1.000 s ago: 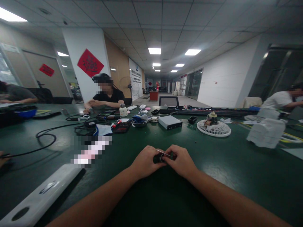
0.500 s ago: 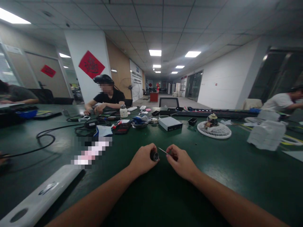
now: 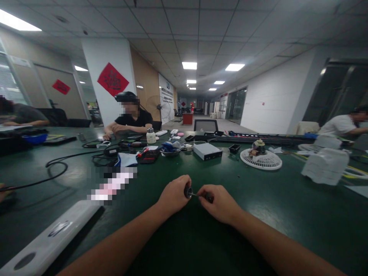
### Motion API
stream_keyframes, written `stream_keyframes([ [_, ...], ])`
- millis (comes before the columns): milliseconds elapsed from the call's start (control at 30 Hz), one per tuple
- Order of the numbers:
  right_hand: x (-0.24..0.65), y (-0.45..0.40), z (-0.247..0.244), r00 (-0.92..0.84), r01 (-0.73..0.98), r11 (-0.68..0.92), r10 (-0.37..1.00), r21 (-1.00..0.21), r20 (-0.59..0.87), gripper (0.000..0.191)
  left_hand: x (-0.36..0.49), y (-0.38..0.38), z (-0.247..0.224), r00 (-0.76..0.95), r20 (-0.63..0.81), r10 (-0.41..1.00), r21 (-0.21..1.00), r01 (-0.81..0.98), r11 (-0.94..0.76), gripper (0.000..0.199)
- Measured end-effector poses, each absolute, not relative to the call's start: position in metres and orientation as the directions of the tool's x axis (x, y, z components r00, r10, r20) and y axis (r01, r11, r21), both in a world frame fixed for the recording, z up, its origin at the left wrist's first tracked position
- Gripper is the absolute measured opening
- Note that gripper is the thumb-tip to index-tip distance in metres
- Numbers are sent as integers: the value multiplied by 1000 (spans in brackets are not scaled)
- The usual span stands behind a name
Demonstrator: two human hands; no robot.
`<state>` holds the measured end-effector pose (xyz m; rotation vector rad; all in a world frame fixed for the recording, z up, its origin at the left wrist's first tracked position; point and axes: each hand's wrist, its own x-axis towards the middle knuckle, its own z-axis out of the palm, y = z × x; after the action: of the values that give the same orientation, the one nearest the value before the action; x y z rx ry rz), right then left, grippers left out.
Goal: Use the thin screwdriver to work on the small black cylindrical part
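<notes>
Fingers of my left hand [image 3: 174, 195] are wrapped round a small dark cylindrical part [image 3: 188, 192], whose round open end faces right. My right hand [image 3: 217, 201] grips a screwdriver-like tool by its dark handle [image 3: 209, 197]. The tool's thin metal shaft [image 3: 194, 195] points left, and its tip is at the open end of the cylinder. Whether the tip touches the inside is too small to tell. Both hands are just above the green table [image 3: 184, 237].
Beyond my hands are a grey box-shaped drive [image 3: 207, 151], a white fan grille [image 3: 261, 160], a bowl with blue cloth [image 3: 171, 147] and a bottle [image 3: 150, 136]. A long white device [image 3: 51, 237] lies at left, near black cables [image 3: 61, 163]. Several people sit round the table.
My right hand has turned and moved slightly left and down, bringing the tool's shaft from an upward slant beside the cylinder to its open end. My left hand has barely moved.
</notes>
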<state>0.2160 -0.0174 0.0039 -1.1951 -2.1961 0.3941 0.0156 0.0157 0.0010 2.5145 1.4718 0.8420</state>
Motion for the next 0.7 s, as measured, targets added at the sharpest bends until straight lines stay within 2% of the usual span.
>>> stream_keyframes([
  [233,219,-17,3,-351,738,497,861,-457,368,18,14,14,5,402,384,831,344,774,-533,18],
  [367,218,-19,4,-448,694,581,810,-424,378,19,15,13,7,401,360,842,315,797,-514,18],
  [500,221,-15,4,-413,763,529,841,-371,349,17,15,14,8,422,357,833,283,801,-527,17],
  [600,221,-14,4,-367,785,497,854,-369,369,19,15,14,8,451,351,821,264,793,-549,17],
  [700,220,-16,6,-427,741,555,823,-378,374,20,15,14,8,455,341,823,258,796,-547,16],
])
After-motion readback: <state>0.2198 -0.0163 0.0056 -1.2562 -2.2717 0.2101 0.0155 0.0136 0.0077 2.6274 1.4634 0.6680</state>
